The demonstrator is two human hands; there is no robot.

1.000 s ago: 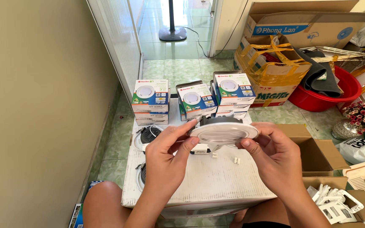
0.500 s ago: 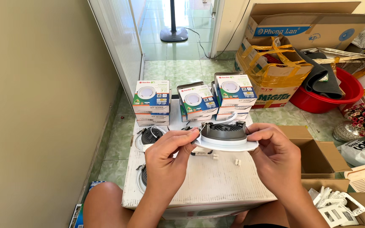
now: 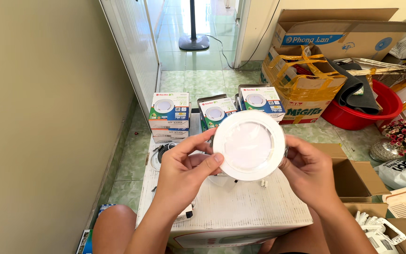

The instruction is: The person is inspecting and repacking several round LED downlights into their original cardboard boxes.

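- Now our left hand point(image 3: 184, 171) and right hand point(image 3: 308, 171) pinch the lamp point(image 3: 249, 145) by its rim.
- It could slip; only fingers point(image 3: 211, 162) grip it.

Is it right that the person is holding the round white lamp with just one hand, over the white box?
Not quite. The head view shows both hands on the round white lamp: the left hand grips its left edge and the right hand its right edge. The rest is right: it is held over the white box.
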